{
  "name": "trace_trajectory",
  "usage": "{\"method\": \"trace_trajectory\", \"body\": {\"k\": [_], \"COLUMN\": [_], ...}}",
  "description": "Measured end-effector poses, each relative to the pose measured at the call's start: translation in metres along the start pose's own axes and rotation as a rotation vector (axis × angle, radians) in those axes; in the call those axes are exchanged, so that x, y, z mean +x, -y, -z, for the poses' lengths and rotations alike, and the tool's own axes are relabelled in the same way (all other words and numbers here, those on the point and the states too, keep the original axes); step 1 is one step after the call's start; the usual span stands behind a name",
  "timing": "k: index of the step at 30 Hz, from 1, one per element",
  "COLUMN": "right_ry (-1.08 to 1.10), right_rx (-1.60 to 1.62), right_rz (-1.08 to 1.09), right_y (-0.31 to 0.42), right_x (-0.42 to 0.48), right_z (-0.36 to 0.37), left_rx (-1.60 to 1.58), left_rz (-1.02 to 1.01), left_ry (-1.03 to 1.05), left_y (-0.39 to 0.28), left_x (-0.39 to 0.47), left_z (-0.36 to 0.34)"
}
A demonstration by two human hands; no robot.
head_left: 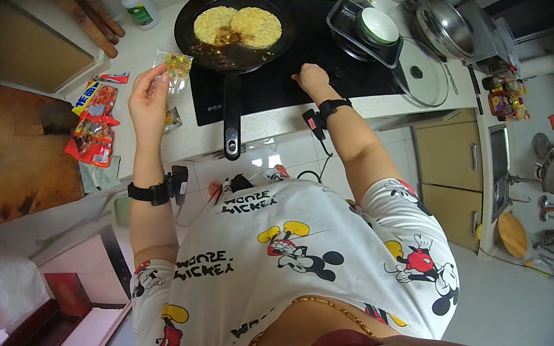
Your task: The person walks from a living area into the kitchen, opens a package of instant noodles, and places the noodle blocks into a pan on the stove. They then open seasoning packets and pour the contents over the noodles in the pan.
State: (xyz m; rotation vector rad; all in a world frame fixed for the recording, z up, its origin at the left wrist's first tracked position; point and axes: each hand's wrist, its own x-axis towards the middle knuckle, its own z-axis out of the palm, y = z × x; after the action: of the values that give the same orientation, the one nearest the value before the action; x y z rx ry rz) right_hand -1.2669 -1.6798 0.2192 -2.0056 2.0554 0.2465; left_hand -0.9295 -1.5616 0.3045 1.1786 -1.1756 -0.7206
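My left hand (149,92) pinches a small clear sachet of dried vegetable flakes (178,66) just left of the pan's rim. Two round instant noodle cakes (256,27) lie partly overlapped in the black frying pan (280,5), with brown seasoning and bits of vegetable around them. The pan sits on the black cooktop (270,89), its handle towards me. My right hand (313,76) rests at the cooktop's front part, fingers bent, with nothing seen in it; its fingertips are partly hidden. Another small sachet (172,120) lies on the counter behind my left wrist.
Red noodle wrappers (94,137) lie beside a large wooden board (3,153) at left. A white bottle (139,6) stands behind. To the right are a rectangular black tray (347,9) with a white bowl (379,26), a glass lid (427,85) and metal bowls (444,24).
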Motion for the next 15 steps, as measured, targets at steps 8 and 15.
{"method": "trace_trajectory", "body": {"k": [8,15], "right_ry": [-0.189,-0.135], "right_rx": [-0.104,-0.135], "right_rz": [0.288,0.271], "right_y": [-0.029,-0.02], "right_x": [0.025,0.017], "right_z": [-0.044,-0.033], "left_rx": [0.084,0.081], "left_rz": [-0.046,-0.029], "left_ry": [-0.027,-0.025], "left_y": [-0.003,-0.009], "left_x": [-0.005,-0.004], "left_z": [0.0,-0.008]}}
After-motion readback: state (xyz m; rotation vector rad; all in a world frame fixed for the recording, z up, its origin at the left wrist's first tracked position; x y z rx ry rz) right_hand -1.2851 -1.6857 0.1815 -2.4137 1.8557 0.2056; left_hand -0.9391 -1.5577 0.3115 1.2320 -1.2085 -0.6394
